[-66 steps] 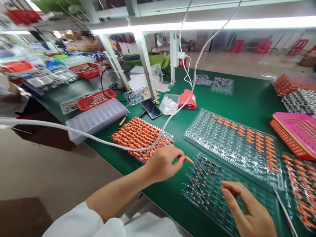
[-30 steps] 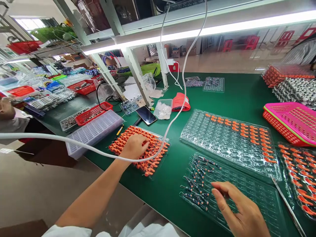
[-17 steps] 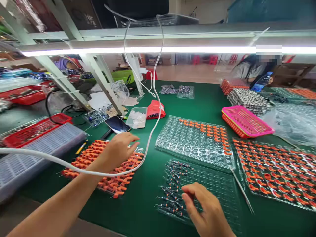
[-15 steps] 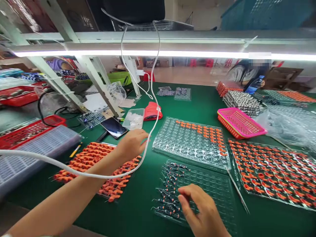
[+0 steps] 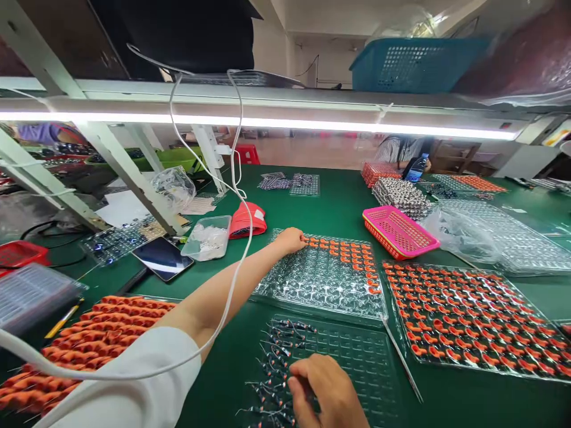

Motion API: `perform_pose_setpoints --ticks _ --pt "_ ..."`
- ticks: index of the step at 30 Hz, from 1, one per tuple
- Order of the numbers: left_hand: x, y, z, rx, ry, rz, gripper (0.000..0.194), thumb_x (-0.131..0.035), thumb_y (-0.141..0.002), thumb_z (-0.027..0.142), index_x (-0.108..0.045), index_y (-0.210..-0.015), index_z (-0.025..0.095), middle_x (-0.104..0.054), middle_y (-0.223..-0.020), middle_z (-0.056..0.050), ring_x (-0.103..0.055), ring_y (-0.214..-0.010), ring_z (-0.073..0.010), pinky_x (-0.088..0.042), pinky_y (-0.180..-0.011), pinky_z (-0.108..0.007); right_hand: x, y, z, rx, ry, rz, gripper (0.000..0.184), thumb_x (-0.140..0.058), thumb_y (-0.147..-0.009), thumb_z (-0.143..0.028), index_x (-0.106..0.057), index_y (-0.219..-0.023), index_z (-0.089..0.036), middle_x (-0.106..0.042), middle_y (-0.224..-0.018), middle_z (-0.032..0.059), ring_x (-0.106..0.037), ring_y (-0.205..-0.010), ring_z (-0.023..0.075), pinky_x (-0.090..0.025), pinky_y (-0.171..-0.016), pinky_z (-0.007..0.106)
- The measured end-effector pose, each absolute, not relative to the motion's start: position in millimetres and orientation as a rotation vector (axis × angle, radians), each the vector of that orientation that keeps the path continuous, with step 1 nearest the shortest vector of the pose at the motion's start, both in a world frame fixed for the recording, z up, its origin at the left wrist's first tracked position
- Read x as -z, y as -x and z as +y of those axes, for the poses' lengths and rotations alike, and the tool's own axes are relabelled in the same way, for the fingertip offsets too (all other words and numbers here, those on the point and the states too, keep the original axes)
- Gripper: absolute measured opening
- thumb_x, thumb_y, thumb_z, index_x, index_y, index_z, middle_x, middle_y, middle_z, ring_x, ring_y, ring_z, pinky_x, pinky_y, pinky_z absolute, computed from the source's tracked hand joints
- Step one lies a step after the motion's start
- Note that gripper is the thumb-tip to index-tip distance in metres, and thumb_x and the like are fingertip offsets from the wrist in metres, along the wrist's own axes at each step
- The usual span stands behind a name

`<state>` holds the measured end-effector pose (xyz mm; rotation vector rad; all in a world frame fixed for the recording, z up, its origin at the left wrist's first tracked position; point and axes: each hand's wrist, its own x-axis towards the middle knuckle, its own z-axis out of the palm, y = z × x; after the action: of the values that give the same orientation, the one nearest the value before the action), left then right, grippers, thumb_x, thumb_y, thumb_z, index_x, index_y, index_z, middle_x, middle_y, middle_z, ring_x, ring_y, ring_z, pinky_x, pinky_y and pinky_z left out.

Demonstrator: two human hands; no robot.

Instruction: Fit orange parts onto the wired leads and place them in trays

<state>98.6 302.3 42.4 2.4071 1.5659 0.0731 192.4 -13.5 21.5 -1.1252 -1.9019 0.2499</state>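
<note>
My left hand reaches to the far left part of a clear plastic tray. Its fingers are closed together at the end of a row of orange parts; whatever they may hold is hidden. My right hand hovers over a second clear tray, thumb and forefinger a little apart, with nothing visible between them. Just left of it lie several small dark parts with thin wire leads. Under my left arm, rows of orange curved pieces lie on the table.
A filled tray of orange parts lies at right, with tweezers beside it. Behind are a pink basket and plastic bags. A white cable hangs across my left arm. A phone and a clear box lie left.
My left hand has moved from above the orange pieces at left, forward and right to the clear tray. My right hand stays by the dark parts. The view has shifted right.
</note>
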Motion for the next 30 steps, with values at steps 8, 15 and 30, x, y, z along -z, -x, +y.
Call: perform_pose_setpoints --ticks 8,15,30 --pt "-75 -98 266 -0.355 -2.385 1.521 0.016 -0.058 -0.092 0.024 -0.065 -0.091 0.010 -0.066 -0.087 -0.009 -0.063 -0.084 -0.0206 -0.051 -0.077 -0.035 -35 -203 -14 -0.310 1.307 -1.782 0.015 -0.047 -0.092 -0.017 -0.062 -0.094 -0.020 -0.065 -0.074 0.0017 -0.061 -0.065 0.0147 -0.047 -0.063 0.026" --pt "-115 -46 131 -0.631 -2.177 1.150 0.018 -0.055 -0.088 0.024 -0.061 -0.102 0.013 -0.069 -0.084 -0.003 -0.063 -0.075 -0.0160 -0.048 -0.069 -0.025 -55 -225 -10 -0.431 1.510 -1.679 0.015 -0.051 -0.094 -0.026 -0.065 -0.095 -0.020 -0.066 -0.082 0.0022 -0.061 -0.074 0.0146 -0.049 -0.070 0.026" --pt "-52 -1 43 -0.694 -1.371 0.935 0.026 -0.053 -0.089 0.038 -0.064 -0.099 0.017 -0.065 -0.086 -0.004 -0.057 -0.075 -0.0168 -0.047 -0.070 -0.028 -6 -196 17 -0.165 1.585 -2.236 0.012 -0.055 -0.091 -0.015 -0.065 -0.095 -0.020 -0.062 -0.089 0.0054 -0.055 -0.084 0.0201 -0.047 -0.076 0.034"
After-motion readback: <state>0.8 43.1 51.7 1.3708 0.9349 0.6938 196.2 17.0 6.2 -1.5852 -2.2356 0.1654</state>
